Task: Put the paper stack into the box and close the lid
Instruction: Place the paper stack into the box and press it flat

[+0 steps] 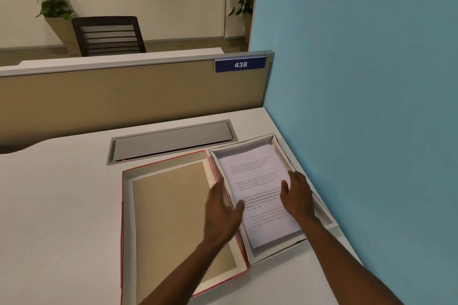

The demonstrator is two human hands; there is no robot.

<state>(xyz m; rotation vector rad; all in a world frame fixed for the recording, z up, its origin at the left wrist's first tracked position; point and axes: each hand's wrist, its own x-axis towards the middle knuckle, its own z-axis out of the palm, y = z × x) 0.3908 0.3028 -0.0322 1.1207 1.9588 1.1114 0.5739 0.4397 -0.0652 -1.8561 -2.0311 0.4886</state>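
Settling the paper: head view, the printed paper stack [260, 195] already lies inside the box [329, 220], the white-walled tray near the right edge of the desk [62, 205], hard against the blue partition [359, 106].
Left hand [223, 208]: open, fingers spread and blurred, over the wall shared by the two trays, thumb reaching onto the left margin of the sheets; gripping nothing that I can see.
Right hand [297, 195]: open and flat, resting on the right side of the stack, apparently pressing or squaring it; nothing is clasped.
Lid [168, 218]: lying inside-up on the desk just left of the box, touching it along one long side, reaching to the near edge.
Progress: by my judgement the first half is done, since the paper sits within the walls; what is left is to lift the lid, turn it over and seat it on the box.
Stack: thin white sheets, top page printed in short paragraphs, slightly askew to the walls, with a gap showing at the far end.
Box: shallow rectangular card tray, white inside, its walls a little soft and bowed.
Lid material: same shallow rectangle, red outside edge, white inner walls, plain tan board floor.
Desk: smooth, matt, off-white, with a grey metal cable flap [173, 140] set in toward the far edge.
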